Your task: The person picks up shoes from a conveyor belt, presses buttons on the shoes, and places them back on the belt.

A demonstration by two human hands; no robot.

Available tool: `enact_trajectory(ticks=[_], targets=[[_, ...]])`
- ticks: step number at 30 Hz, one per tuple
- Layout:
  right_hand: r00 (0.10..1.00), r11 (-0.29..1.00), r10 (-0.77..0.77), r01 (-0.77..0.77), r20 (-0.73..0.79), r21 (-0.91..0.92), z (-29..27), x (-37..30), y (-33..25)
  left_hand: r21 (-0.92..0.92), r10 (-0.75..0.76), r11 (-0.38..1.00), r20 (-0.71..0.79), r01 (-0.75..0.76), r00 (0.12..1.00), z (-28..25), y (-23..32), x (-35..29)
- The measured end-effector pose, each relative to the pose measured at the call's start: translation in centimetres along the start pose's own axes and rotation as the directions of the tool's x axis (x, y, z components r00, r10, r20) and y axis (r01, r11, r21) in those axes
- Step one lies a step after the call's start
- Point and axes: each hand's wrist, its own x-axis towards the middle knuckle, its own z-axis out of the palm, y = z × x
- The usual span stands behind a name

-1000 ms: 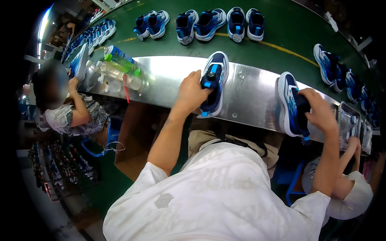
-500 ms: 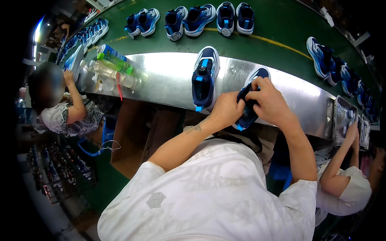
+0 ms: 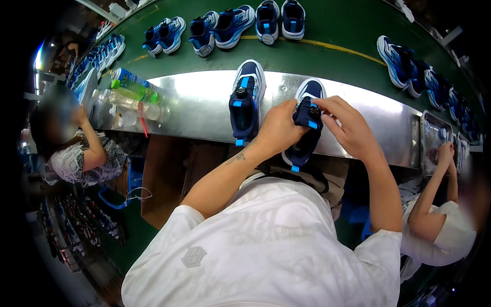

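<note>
A navy-and-blue sneaker [image 3: 309,89] with a white sole sits at the metal ledge's near edge, toe pointing away from me. My left hand [image 3: 280,127] is closed around its left side, its fingers partly hidden by the upper. My right hand [image 3: 349,125] is at its right side, thumb and fingers bent around the edge of the dark tongue, which carries a light-blue tab. Exactly what the right fingertips pinch is hard to make out. To the left stands a matching sneaker [image 3: 250,77] with a round black dial and bright-blue pull loops, touched by neither hand.
The metal ledge [image 3: 194,102] borders a green work surface [image 3: 327,23] bearing several more sneakers [image 3: 232,25]. Plastic bottles [image 3: 134,89] lie at left, near a seated person [image 3: 87,151]. At right, another person [image 3: 434,220] reaches toward a metal tray [image 3: 427,143]. A cardboard box [image 3: 158,179] stands below.
The sneaker's tongue, earlier spread between both hands, now lies up over the opening with its blue tab showing. My right hand has drawn back slightly to the right. The whole view has shifted a little.
</note>
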Motion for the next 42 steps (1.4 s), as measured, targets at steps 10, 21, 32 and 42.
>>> enact_trajectory(ticks=[10, 21, 32, 42], targets=[[0.98, 0.753, -0.124, 0.194, 0.154, -0.628, 1.6, 4.4, 1.1, 0.07, 0.142, 0.989, -0.127, -0.134, 0.982, 1.9, -1.4, -0.1], [0.945, 0.848, -0.325, 0.274, -0.036, -0.454, 1.3, 2.4, 1.3, 0.078, 0.203, 0.978, -0.184, -0.192, 0.962, 2.3, -1.3, -0.5], [0.97, 0.918, -0.197, 0.234, 0.143, -0.321, 0.1, 2.6, 1.6, 0.122, 0.158, 0.982, -0.123, -0.143, 0.98, 2.0, -1.2, -0.6], [0.972, 0.905, 0.075, 0.027, 0.221, -0.424, 0.5, 2.4, 0.9, 0.135, 0.161, 0.98, -0.09, -0.149, 0.983, 1.9, -1.4, -0.5]])
